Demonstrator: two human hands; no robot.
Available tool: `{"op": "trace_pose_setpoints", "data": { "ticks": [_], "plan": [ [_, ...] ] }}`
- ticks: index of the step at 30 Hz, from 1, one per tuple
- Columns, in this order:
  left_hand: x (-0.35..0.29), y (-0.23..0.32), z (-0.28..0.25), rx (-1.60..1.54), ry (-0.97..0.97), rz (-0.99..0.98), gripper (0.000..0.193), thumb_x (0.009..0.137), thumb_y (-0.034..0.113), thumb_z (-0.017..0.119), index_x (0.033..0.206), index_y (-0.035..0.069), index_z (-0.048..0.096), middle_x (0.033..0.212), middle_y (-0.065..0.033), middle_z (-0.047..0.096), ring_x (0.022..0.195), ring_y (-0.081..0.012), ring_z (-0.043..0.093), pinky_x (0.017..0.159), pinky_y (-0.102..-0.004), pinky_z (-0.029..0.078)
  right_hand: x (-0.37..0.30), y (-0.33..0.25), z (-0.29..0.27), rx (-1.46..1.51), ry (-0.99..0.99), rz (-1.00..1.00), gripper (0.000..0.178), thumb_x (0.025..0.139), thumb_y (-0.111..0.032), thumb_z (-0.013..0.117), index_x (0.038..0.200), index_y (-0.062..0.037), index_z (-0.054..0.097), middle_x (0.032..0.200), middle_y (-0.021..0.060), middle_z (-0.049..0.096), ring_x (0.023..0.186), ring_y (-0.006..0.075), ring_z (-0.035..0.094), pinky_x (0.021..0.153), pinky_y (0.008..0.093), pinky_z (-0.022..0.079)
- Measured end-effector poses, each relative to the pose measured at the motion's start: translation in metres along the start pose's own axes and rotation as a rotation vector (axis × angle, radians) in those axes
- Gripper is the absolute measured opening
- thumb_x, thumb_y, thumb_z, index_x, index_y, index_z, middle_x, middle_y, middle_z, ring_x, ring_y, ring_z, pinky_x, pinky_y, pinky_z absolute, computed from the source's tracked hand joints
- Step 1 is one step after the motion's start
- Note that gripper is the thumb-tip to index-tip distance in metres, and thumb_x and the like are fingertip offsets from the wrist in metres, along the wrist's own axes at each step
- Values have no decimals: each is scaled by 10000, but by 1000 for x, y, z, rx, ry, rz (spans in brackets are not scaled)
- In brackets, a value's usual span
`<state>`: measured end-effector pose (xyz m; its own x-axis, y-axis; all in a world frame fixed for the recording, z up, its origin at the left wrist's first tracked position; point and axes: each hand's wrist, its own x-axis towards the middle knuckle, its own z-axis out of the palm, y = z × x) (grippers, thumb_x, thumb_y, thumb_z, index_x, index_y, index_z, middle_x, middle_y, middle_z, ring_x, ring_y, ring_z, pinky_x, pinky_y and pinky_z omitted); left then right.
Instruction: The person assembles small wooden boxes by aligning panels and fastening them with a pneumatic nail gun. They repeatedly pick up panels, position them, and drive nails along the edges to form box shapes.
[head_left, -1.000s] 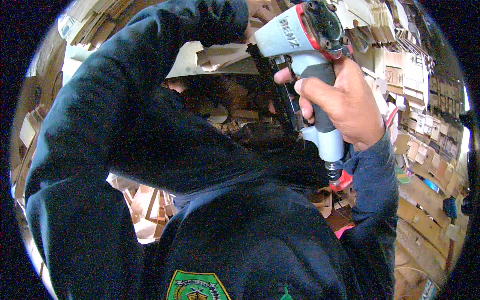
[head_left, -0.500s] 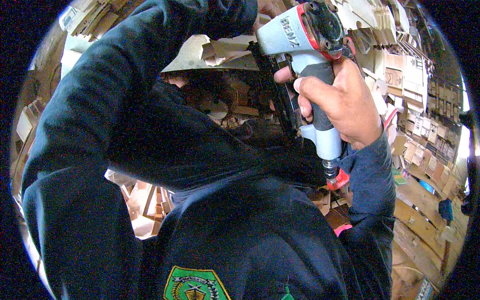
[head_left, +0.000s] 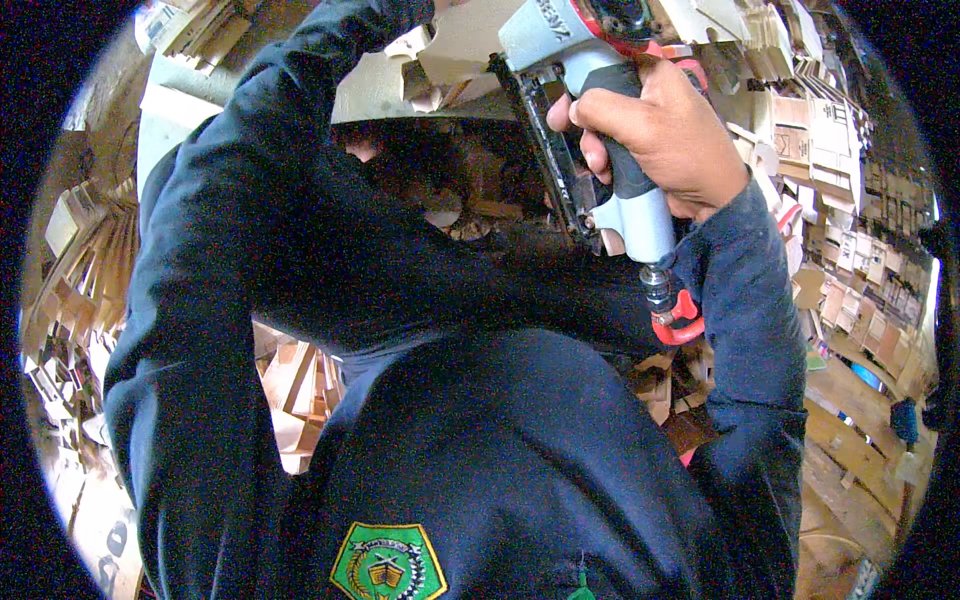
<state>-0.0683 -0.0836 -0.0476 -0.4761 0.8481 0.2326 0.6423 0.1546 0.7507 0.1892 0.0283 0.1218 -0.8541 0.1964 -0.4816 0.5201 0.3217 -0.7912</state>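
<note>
1. Head view, looking down your chest: your right hand (head_left: 665, 140) is wrapped tight around the grip of a grey nail gun (head_left: 590, 120), fingers curled across the front of the handle.
2. You hold the nail gun high in the frame, tilted, its black magazine (head_left: 548, 150) slanting down beside your knuckles and its red-trimmed head near the top edge.
3. At the base of the handle, a metal fitting joins a red hose coupling (head_left: 678, 320), which sits just beside your right sleeve (head_left: 745, 330).
4. Your left sleeve (head_left: 260, 230) sweeps up across the left of the frame toward a pale wooden piece (head_left: 420, 80); your left hand is hidden past the cuff, so its state cannot be told.
5. The nose of the nail gun sits close to that wooden piece; contact cannot be told.
6. Wood offcuts (head_left: 300, 390) lie heaped below and around you, and a green badge (head_left: 388, 562) shows on your dark jacket.
</note>
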Motion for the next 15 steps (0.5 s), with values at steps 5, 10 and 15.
{"op": "trace_pose_setpoints", "data": {
  "ticks": [5, 10, 15],
  "plan": [
    [3, -18, -3, 102, 27, 229, 273, 815, 183, 708, 1057, 57, 693, 1172, -133, 666, 1116, -277, 613, 999, -361, 464, 2, 5, -37, -37, 134, -57, 259, 850, -169, 582, 1008, 3, 693, 609, 20, 598, 476, 88, 521, 468, 239, 449],
    [-33, 19, -18, 149, 239, 167, 202, 820, 175, 675, 984, 60, 705, 1108, -138, 676, 1079, -297, 619, 962, -379, 480, 36, 41, -115, -563, 498, -188, 372, 781, -149, 665, 1106, 28, 628, 840, 113, 674, 687, 182, 654, 623, 300, 535],
    [-87, 69, 43, -70, 1002, -443, 889, 672, 535, 796, 1372, 98, 467, 1360, -220, 484, 1361, -378, 348, 1129, -599, 179, 90, 115, -137, -1133, 548, -138, 605, 763, -278, 657, 1293, -36, 495, 1010, 315, 639, 965, 459, 624, 876, 511, 507]
  ]
}}
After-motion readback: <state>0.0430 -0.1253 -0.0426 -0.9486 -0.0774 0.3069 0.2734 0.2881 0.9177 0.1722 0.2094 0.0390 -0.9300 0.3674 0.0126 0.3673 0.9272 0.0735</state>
